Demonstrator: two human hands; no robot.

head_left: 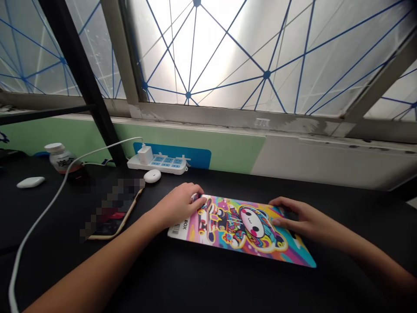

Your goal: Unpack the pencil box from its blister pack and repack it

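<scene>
A flat, brightly coloured board or box (241,228) with a cartoon panda picture and a barcode strip marked "BOX" lies on the black desk (195,282). My left hand (179,206) rests on its left end with the fingers curled round the far-left corner. At the right end, my right hand (299,219) lies with the fingers spread and bent over the far edge, thumb on the picture. Both hands touch the board, which lies flat.
A phone (110,217) lies left of the board, with a white cable (48,208) running to a charger in the white power strip (159,161) by the wall. A small white oval case (152,175), a bottle (61,158) and another white case (30,182) stand further left.
</scene>
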